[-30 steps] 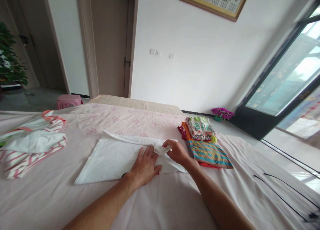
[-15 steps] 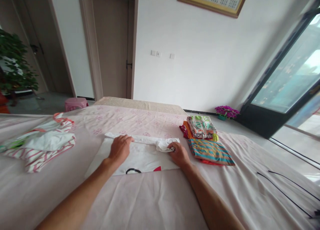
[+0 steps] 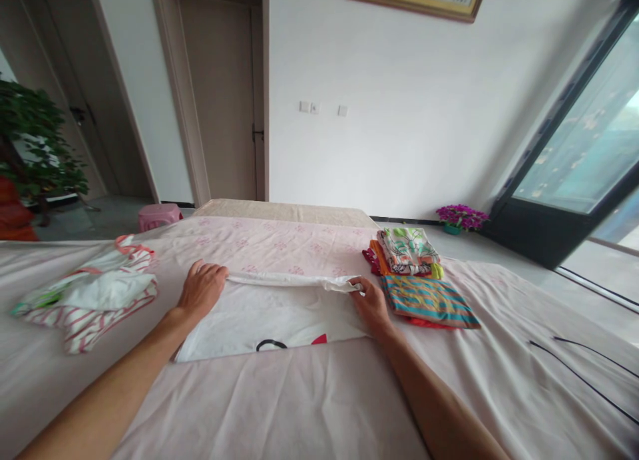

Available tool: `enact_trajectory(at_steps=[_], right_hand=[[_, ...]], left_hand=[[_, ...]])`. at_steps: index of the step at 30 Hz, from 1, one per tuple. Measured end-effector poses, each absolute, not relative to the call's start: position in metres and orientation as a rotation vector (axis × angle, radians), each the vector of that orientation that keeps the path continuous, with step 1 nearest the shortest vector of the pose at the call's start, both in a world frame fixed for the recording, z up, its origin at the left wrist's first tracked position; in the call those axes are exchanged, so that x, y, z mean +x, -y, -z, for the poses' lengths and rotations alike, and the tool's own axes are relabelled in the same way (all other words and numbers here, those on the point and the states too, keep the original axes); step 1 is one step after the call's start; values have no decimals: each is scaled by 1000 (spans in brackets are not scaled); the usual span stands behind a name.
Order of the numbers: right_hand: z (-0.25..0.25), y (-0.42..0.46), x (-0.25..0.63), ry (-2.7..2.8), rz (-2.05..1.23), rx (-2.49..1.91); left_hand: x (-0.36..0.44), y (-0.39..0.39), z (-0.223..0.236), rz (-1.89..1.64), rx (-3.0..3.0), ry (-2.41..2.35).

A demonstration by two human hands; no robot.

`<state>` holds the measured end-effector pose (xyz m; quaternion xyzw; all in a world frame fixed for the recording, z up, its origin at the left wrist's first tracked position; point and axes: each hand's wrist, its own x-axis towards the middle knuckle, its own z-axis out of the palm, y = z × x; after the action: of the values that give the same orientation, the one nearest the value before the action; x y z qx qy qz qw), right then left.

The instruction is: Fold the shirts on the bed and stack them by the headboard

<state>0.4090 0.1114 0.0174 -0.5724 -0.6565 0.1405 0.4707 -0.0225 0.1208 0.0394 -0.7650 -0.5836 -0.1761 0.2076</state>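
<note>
- White wall (image 3: 319,54): backs the scene, brown door (image 3: 219,100) to the left, dark-framed glass door (image 3: 564,180) to the right.
- Pink sheet (image 3: 279,407): spread across the foreground, creased on the near side, flower print toward the far end.
- Green plant (image 3: 44,147): far left, leafy, behind the sheet.
- White garment (image 3: 284,313): flat on the sheet, centre, between the two hands. Narrow folded strip along its far edge; black curved line and red patch at the near edge.
- Folded clothes: right of the white garment, just beside the right hand. Turquoise-and-brown striped piece (image 3: 424,300) nearer, with red cloth under it; leaf-patterned piece (image 3: 409,250) farther back, with orange cloth beside it.
- Red-and-white striped garment (image 3: 100,307): left, rumpled, orange trim, well apart from the white one.
- Pink stool (image 3: 160,216): beyond the sheet, left.
- Left hand (image 3: 202,287): at the strip's left end, fingers curled; fingertips hidden, can't tell if it grips.
- Right hand (image 3: 370,301): narrow pinch on the strip's right end, cloth between thumb and fingers.
- Black cables (image 3: 582,373): thin, on the sheet, right.
</note>
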Motion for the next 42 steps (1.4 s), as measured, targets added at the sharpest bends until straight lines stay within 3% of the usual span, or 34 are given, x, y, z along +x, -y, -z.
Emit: enact_trajectory(at_steps=[5, 26, 38, 42], right_hand=[[-18, -110, 416, 1612, -355, -1408], [-38, -85, 404, 2311, 118, -1173], [-41, -78, 406, 2409, -33, -1125], [-43, -78, 402, 2382, -14, -1049]], left_hand=[[-29, -96, -48, 665, -2180, 1461], [-46, -76, -26, 592, -2366, 1427], [-50, -70, -31, 443, -2237, 1577], [-47, -69, -36, 587, -2279, 1506]])
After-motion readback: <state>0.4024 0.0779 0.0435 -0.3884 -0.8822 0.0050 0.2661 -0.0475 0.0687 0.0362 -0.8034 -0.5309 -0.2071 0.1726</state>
